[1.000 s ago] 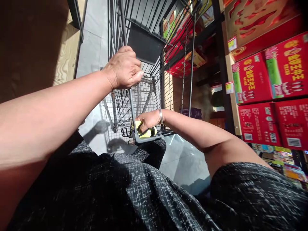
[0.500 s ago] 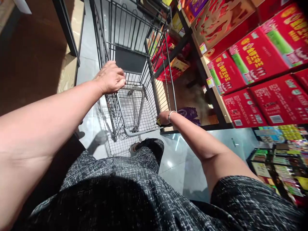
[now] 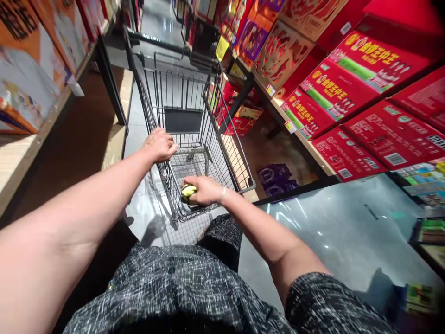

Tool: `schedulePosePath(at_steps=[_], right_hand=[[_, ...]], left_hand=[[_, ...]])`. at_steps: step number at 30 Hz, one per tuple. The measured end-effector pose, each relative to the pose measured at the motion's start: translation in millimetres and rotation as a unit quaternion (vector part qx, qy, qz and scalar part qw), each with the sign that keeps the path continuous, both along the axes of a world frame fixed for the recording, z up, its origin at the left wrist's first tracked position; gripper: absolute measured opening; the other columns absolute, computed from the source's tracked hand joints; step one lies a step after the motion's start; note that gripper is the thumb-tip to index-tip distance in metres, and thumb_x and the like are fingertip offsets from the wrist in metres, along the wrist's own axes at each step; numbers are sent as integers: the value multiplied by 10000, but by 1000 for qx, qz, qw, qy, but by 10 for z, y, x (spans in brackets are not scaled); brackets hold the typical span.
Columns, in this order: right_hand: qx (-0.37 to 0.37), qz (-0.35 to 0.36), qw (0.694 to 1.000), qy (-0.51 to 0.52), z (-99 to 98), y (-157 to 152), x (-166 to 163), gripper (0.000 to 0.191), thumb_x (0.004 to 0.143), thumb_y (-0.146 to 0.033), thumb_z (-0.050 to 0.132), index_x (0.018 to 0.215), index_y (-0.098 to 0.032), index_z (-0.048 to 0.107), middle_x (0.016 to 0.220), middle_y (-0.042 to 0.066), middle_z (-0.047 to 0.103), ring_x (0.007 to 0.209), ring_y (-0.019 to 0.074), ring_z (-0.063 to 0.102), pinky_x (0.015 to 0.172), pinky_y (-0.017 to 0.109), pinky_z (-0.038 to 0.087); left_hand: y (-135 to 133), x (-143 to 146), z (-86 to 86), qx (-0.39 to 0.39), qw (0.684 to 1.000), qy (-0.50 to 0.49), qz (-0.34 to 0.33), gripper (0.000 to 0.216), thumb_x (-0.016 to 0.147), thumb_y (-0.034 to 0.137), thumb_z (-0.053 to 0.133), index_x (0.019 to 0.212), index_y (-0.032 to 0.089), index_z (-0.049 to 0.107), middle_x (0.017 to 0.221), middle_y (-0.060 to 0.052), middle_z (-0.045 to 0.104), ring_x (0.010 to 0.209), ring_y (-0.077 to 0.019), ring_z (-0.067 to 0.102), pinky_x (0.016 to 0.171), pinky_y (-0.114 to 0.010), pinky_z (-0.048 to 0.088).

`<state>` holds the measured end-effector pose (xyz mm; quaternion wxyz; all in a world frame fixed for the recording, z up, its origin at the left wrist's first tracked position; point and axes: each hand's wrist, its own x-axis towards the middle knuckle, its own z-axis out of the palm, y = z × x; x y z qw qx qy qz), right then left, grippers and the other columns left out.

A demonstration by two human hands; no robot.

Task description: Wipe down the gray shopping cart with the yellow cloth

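Observation:
A grey wire shopping cart (image 3: 194,99) stands in the aisle right in front of me. My left hand (image 3: 160,144) is closed over the cart's left top rim. My right hand (image 3: 205,190) is closed around a small yellow-green object (image 3: 188,191) at the near end of the cart, low by its wire floor. A bracelet circles my right wrist. The cart basket shows a dark flap at its far end and no other goods that I can make out.
Red boxed goods (image 3: 351,93) fill the shelves on the right, with purple packs (image 3: 274,174) on the low shelf. Orange boxes (image 3: 31,55) line the left shelf. The grey tiled aisle floor (image 3: 333,227) runs ahead past the cart.
My view has tilted up along the aisle. My right hand moved from the cart's right rear corner to the middle of its near end; the yellow-green object shows in it again. Left hand stays on the rim.

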<state>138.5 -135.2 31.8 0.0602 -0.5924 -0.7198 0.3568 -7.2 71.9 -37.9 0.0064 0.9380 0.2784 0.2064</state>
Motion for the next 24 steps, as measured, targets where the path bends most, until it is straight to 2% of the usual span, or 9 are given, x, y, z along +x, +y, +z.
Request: schedulePosePath(at_steps=[3, 8, 11, 13, 16, 19, 21, 24], right_hand=[[143, -66, 986, -57, -73, -335, -28, 355, 731, -158, 592, 1079, -226, 606, 1019, 14, 656, 901, 176, 591, 779, 277, 462], [306, -220, 925, -56, -486, -670, 35, 370, 789, -154, 549, 1153, -210, 578, 1118, 60, 641, 1004, 207, 575, 892, 323, 474], [391, -236, 889, -41, -701, -730, 164, 318, 835, -215, 559, 1152, -198, 583, 1109, 81, 649, 1018, 214, 582, 904, 335, 488], [420, -229, 877, -34, -784, -746, 319, 323, 830, -221, 564, 1151, -201, 585, 1097, 82, 651, 1016, 213, 593, 899, 338, 501], [422, -216, 880, -23, -836, -752, 647, 360, 784, -189, 564, 1143, -206, 587, 1095, 78, 650, 1007, 207, 609, 891, 341, 518], [391, -203, 898, -8, -819, -747, 1056, 383, 743, -169, 557, 1121, -214, 601, 1076, 61, 659, 993, 196, 625, 888, 337, 525], [351, -206, 914, -6, -765, -731, 1355, 395, 713, -156, 549, 1095, -221, 623, 1062, 46, 670, 987, 197, 636, 889, 340, 522], [250, -255, 934, -8, -628, -632, 1795, 388, 630, -126, 572, 991, -235, 665, 999, 26, 693, 936, 207, 644, 869, 339, 511]], left_hand=[[-111, 7, 36, 9, 1000, -10, 5, 460, 898, 363, 375, 648, 210, 730, 794, -64, 691, 842, -227, 550, 958, -430, 371], [-291, 62, 56, 12, 999, -32, 20, 494, 915, 367, 384, 561, 212, 692, 687, -79, 654, 761, -229, 524, 916, -442, 389], [-426, 140, 69, 0, 999, -27, 36, 521, 934, 369, 365, 565, 205, 694, 681, -88, 649, 764, -230, 525, 946, -447, 377], [-524, 217, 87, -21, 998, -17, 53, 541, 952, 382, 351, 582, 200, 702, 705, -91, 659, 802, -234, 536, 986, -449, 351], [-667, 360, 122, -46, 996, -14, 71, 581, 984, 421, 321, 630, 190, 720, 753, -97, 675, 870, -243, 552, 1020, -455, 321], [-803, 514, 162, -51, 997, -12, 65, 581, 998, 487, 305, 755, 195, 744, 840, -89, 696, 928, -246, 565, 1017, -451, 332], [-897, 613, 196, -71, 997, -10, 41, 558, 987, 558, 318, 951, 203, 746, 977, -87, 705, 1017, -256, 566, 1042, -461, 323], [-1043, 745, 260, -140, 990, -5, -28, 626, 954, 644, 341, 1279, 187, 621, 1220, -123, 648, 1184, -299, 518, 1103, -515, 269]])
